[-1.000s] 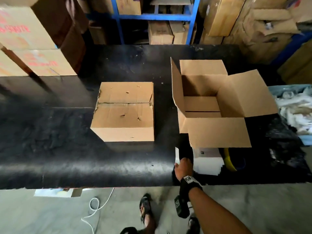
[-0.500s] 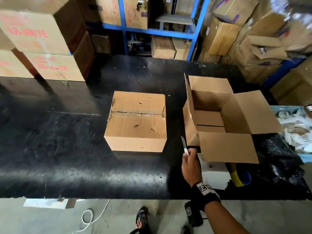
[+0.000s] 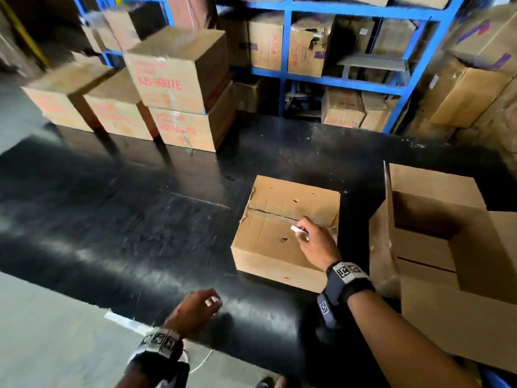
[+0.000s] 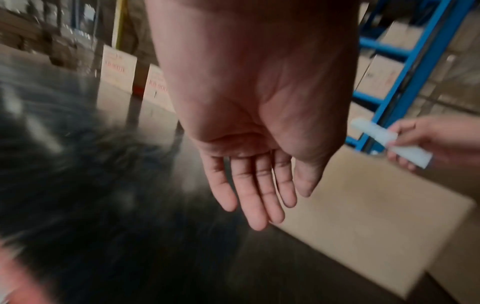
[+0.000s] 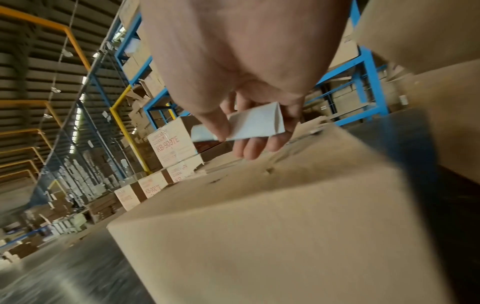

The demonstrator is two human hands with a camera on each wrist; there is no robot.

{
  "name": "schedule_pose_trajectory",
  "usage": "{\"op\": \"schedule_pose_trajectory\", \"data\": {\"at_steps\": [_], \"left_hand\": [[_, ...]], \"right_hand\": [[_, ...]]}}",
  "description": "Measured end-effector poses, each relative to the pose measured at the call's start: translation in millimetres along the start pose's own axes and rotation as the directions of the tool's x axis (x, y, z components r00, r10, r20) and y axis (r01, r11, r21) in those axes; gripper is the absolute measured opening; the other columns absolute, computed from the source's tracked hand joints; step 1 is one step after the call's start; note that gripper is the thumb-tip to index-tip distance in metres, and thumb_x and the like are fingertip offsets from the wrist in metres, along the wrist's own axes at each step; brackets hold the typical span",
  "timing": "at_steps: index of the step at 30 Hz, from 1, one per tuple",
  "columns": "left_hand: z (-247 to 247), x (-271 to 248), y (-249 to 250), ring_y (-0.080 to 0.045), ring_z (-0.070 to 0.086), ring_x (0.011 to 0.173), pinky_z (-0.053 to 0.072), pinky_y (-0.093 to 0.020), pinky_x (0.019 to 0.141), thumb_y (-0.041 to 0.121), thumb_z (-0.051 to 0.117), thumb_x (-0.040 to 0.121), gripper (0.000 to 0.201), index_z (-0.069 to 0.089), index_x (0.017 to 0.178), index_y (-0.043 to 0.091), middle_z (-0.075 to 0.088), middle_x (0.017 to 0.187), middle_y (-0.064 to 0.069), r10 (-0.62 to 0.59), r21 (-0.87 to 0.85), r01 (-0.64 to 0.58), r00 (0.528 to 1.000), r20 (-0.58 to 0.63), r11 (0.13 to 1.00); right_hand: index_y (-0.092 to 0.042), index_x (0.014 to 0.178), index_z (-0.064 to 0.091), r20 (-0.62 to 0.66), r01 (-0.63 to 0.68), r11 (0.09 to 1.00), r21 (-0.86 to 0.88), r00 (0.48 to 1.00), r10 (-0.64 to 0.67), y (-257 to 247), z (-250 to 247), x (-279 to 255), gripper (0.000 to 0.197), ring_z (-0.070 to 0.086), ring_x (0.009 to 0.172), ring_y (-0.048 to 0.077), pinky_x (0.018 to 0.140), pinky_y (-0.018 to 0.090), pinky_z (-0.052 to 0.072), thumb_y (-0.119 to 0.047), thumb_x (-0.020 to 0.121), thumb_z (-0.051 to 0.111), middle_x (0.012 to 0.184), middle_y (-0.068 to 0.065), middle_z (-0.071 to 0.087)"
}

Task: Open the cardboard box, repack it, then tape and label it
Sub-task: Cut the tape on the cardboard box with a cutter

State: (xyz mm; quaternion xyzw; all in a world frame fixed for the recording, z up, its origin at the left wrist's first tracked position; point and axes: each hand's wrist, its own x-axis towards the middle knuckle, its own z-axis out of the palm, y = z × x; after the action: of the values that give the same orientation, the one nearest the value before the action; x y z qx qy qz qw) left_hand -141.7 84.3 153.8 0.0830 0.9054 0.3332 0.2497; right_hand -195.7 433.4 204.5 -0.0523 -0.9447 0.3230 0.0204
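Observation:
A closed, dented cardboard box (image 3: pixel 279 228) sits on the black table (image 3: pixel 126 219); its top flaps meet at a seam. My right hand (image 3: pixel 310 236) hovers over the box top and pinches a white label (image 3: pixel 299 230) between thumb and fingers, seen also as the label (image 5: pixel 249 125) in the right wrist view above the box (image 5: pixel 272 216). My left hand (image 3: pixel 201 303) is over the table's near edge, left of the box, fingers straight and holding nothing (image 4: pixel 254 197). An open, empty cardboard box (image 3: pixel 436 233) stands at the right with its flaps spread.
Stacked cartons printed KB-9007E (image 3: pixel 173 85) stand at the table's back left. Blue shelving (image 3: pixel 335 77) full of cartons runs behind the table. A white cord (image 3: pixel 201 362) lies on the floor below the near edge.
My right hand has carried the white label from the table's near edge up over the closed box. My left hand has come into view. The head view has swung left.

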Motion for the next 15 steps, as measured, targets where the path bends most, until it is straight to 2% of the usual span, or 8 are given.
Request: {"op": "schedule_pose_trajectory", "data": {"at_steps": [2,5,7,9,12,15], "left_hand": [[-22.2,28.2,18.6,0.003,0.063,0.068,0.051,-0.021,0.065,0.038,0.065,0.089,0.010,0.066,0.081,0.031,0.070,0.074,0.010,0.038,-0.027,-0.041,0.994,-0.099,0.999],[-49.4,70.4,54.7,0.004,0.065,0.071,0.052,-0.021,0.065,0.032,0.067,0.091,0.008,0.068,0.095,0.024,0.072,0.081,0.010,0.074,-0.024,-0.081,0.975,-0.208,0.996],[-57.4,96.2,71.8,0.004,0.063,0.071,0.045,-0.011,0.063,0.027,0.067,0.092,0.014,0.064,0.100,0.017,0.070,0.083,0.009,0.096,-0.030,-0.105,0.971,-0.220,0.994],[-60.2,121.4,79.4,-0.003,0.065,0.088,0.043,-0.009,0.071,0.029,0.066,0.092,0.031,0.060,0.118,0.013,0.068,0.105,0.004,0.062,-0.051,-0.074,0.978,-0.199,0.996],[-60.2,148.9,80.4,-0.022,0.062,0.116,0.048,-0.028,0.093,0.036,0.065,0.092,0.056,0.048,0.140,0.012,0.061,0.132,-0.007,0.010,-0.098,-0.023,0.991,-0.130,0.995],[-55.1,174.8,73.3,-0.025,0.059,0.123,0.047,-0.037,0.104,0.051,0.061,0.091,0.068,0.041,0.146,0.017,0.058,0.139,-0.009,-0.009,-0.127,0.006,1.000,-0.027,0.992]], "right_hand": [[-0.027,0.099,0.056,0.072,0.002,1.000,-0.019,0.997,0.000,-4.8,2.9,16.3,0.007,0.065,0.079,0.031,0.065,0.039,0.055,-0.020,0.097,0.057,0.089,0.003,0.072],[-0.029,0.100,0.056,0.142,-0.016,1.000,-0.014,0.990,0.017,-15.2,5.0,44.2,0.005,0.064,0.081,0.030,0.068,0.037,0.053,-0.024,0.099,0.054,0.093,0.003,0.071],[-0.029,0.102,0.056,0.172,0.003,0.999,-0.035,0.985,0.003,-21.6,7.4,57.9,0.006,0.064,0.082,0.029,0.070,0.035,0.053,-0.025,0.100,0.053,0.095,0.002,0.071],[-0.029,0.104,0.057,0.152,0.015,0.999,-0.053,0.988,-0.007,-27.7,10.2,69.9,0.006,0.065,0.085,0.029,0.072,0.034,0.053,-0.026,0.101,0.052,0.099,0.001,0.071],[-0.030,0.105,0.059,0.129,0.011,0.999,-0.046,0.992,-0.005,-34.5,16.1,80.0,0.007,0.065,0.090,0.027,0.076,0.036,0.056,-0.027,0.101,0.055,0.103,0.000,0.072],[-0.032,0.106,0.063,0.103,-0.009,0.999,-0.045,0.995,0.014,-39.2,23.9,89.5,0.010,0.066,0.093,0.025,0.079,0.035,0.056,-0.025,0.100,0.057,0.105,-0.001,0.072]]}}
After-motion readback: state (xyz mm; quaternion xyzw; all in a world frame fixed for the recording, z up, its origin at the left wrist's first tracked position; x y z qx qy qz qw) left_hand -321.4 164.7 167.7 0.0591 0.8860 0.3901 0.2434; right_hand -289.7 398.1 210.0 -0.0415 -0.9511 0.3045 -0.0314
